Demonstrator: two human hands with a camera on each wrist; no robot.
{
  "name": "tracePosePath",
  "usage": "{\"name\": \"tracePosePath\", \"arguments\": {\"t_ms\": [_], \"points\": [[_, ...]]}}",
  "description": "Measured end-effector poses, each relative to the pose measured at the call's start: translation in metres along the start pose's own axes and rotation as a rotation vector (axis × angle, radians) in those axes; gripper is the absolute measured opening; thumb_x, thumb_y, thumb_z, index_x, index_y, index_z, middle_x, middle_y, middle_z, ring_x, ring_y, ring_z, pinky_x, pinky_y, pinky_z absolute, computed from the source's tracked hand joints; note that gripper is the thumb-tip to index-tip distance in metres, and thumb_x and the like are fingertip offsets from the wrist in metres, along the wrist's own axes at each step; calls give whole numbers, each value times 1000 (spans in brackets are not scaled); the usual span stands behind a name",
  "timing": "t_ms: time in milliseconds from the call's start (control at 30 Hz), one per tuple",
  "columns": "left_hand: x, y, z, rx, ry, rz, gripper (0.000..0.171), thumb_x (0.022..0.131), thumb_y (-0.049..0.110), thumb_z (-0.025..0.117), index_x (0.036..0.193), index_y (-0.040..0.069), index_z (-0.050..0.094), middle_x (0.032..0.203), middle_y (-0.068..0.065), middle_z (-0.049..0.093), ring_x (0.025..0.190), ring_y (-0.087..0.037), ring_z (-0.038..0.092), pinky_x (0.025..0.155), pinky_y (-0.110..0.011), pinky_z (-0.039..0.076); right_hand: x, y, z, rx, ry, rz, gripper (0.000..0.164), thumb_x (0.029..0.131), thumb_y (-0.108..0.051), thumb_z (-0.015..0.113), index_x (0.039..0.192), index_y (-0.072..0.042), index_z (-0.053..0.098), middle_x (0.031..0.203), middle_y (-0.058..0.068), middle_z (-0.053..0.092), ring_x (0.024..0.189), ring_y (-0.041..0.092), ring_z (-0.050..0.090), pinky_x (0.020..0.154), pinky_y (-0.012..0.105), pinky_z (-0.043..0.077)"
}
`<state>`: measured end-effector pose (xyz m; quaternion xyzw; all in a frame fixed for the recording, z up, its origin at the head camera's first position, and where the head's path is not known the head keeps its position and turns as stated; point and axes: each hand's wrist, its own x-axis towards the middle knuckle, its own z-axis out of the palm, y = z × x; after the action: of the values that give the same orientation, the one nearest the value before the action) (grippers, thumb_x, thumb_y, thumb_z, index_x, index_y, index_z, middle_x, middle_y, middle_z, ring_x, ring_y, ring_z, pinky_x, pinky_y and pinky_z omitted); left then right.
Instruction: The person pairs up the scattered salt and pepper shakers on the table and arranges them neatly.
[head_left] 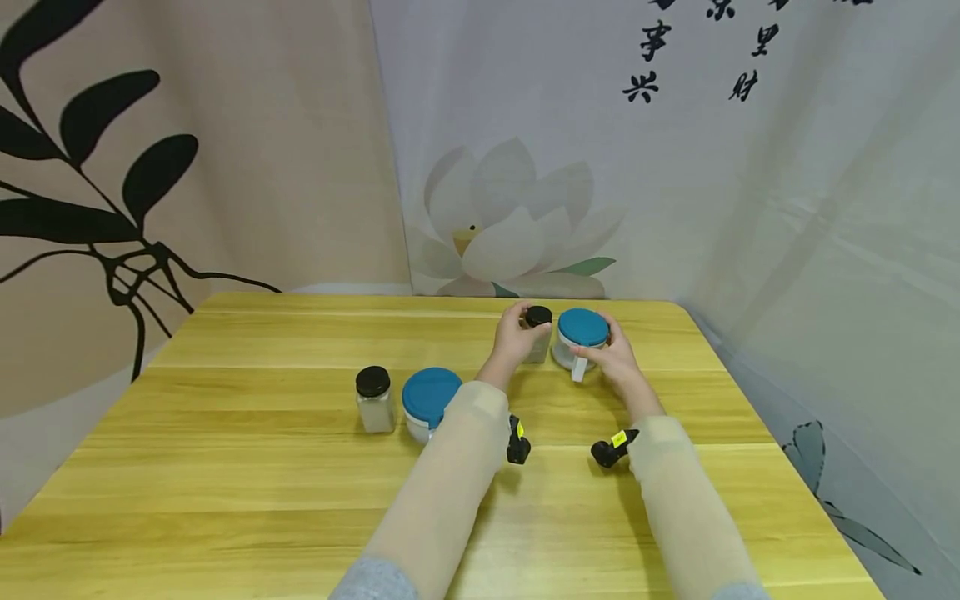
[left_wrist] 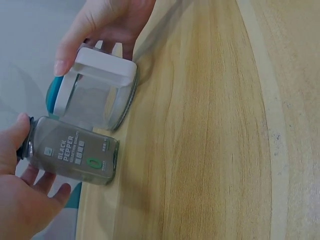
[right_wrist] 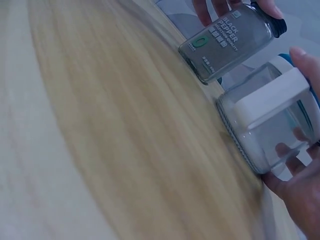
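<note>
Holding pepper jar (left_wrist: 75,152) in left hand (head_left: 516,340), blue-lidded container (head_left: 583,329) in right hand (head_left: 618,360), far right part of table (head_left: 225,467).
Pinching jar at black cap (head_left: 538,315) between left thumb and fingers. Gripping container just right of it, with right fingers curled round the side and handle (head_left: 578,370) toward near side. Farther left and nearer: second black-capped jar (head_left: 376,411), just left of second blue-lidded container (head_left: 431,395).

The left hand (left_wrist: 22,205) grips a rectangular clear-glass jar (left_wrist: 75,152) lettered "BLACK PEPPER" by its dark-capped end. Just beside it, the right hand (left_wrist: 112,20) holds a clear-glass container (left_wrist: 92,100) with white handle and teal-blue lid, near the pale wood-grain table (left_wrist: 205,130).
</note>
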<state>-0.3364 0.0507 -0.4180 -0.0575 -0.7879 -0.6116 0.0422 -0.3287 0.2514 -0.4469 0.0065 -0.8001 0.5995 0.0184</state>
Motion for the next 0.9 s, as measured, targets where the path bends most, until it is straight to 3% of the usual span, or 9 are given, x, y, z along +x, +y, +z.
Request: {"name": "tracePosePath", "arguments": {"t_ms": [333,600,900], "points": [[-5,3,-3,-24,-2,-23,49,90,16,69,134,6,52,126,-10,51,107,-24,49,88,-36,45,-1,4,2,-4,20,-39,102,74,-30,84,152,-12,21,154,18,23,139,39,19,109,58,17],[-6,4,-7,-46,3,-26,50,89,16,70,135,6,52,126,-10,51,106,-24,48,87,-35,46,-3,4,1,9,30,-27,96,78,-18,81,152,-12,21,153,15,26,139,35,20,110,55,17],[-7,6,-10,-52,3,12,43,88,16,72,127,9,57,120,-9,54,100,-23,50,79,-32,47,-7,0,1,39,35,-36,92,80,-15,80,152,-16,23,154,13,24,141,33,15,110,54,15]]}}
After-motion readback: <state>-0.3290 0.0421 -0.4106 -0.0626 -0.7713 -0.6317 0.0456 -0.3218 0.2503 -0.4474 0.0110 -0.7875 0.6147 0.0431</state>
